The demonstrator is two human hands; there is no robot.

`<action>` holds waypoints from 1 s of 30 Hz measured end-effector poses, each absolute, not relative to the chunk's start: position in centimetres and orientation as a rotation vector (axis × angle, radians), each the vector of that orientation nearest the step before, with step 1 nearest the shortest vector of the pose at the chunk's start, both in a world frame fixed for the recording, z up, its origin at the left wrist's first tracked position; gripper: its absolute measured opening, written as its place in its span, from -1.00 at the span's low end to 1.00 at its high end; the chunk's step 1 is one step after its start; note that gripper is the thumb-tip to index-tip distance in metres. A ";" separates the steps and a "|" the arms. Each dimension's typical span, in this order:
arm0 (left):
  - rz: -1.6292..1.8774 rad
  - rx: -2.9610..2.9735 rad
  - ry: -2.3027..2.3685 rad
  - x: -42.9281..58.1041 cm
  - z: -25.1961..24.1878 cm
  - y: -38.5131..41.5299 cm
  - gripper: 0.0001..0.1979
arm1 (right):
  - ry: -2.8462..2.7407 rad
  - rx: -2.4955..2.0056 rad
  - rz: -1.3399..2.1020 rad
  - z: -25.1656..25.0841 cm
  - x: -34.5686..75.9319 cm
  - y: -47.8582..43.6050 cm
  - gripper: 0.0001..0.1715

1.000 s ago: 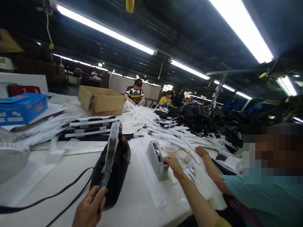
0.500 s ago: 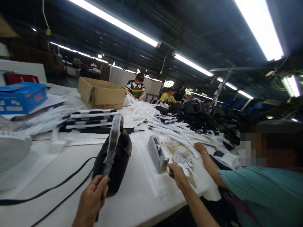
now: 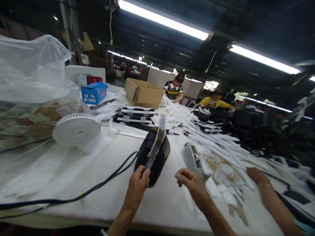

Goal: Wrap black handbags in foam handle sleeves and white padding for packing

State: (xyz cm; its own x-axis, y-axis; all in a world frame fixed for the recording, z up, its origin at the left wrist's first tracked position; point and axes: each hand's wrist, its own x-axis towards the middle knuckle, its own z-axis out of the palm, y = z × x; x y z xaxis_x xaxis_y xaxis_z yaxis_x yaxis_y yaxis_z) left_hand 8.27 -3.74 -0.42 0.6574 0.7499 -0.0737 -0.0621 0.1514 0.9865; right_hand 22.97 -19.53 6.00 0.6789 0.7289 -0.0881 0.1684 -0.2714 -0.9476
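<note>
My left hand [image 3: 136,186] grips the end of a strap wrapped in transparent plastic [image 3: 157,142], which rises from a black handbag [image 3: 154,164] lying on the white table [image 3: 98,209]. A long black shoulder strap [image 3: 98,182] runs from the bag to the left. My right hand [image 3: 192,185] is at the end of a grey tape dispenser [image 3: 193,160], its fingers curled together. Beyond it lie torn paper scraps [image 3: 222,173] and long white strips [image 3: 204,134]. A co-worker's braceleted hand [image 3: 257,175] rests near the scraps.
A white desk fan [image 3: 76,128] and a bulging plastic sack [image 3: 31,68] stand at left. Behind are striped items [image 3: 134,114], a cardboard box [image 3: 142,93] and a blue box [image 3: 94,93]. A person [image 3: 173,88] works across the table; black bags [image 3: 243,119] are heaped at right.
The view has swung left, bringing in the whole fan and the plastic sack. My left hand keeps the strap, and my right hand stays by the dispenser's end.
</note>
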 end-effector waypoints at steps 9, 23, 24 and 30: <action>0.708 1.372 0.651 7.2 1.1 -3.8 -0.61 | -0.751 -1.852 0.625 5.2 18.4 -9.9 -0.70; 0.460 0.839 0.480 7.4 0.3 -3.6 -0.55 | -0.811 -1.685 0.924 5.5 20.1 -10.9 -0.71; 0.449 0.810 0.472 7.3 0.4 -3.6 -0.55 | -0.806 -1.692 0.912 5.4 20.0 -10.9 -0.72; 0.336 0.668 0.466 7.2 1.2 -3.7 -0.51 | -0.675 -1.772 0.761 4.3 18.8 -10.0 -0.74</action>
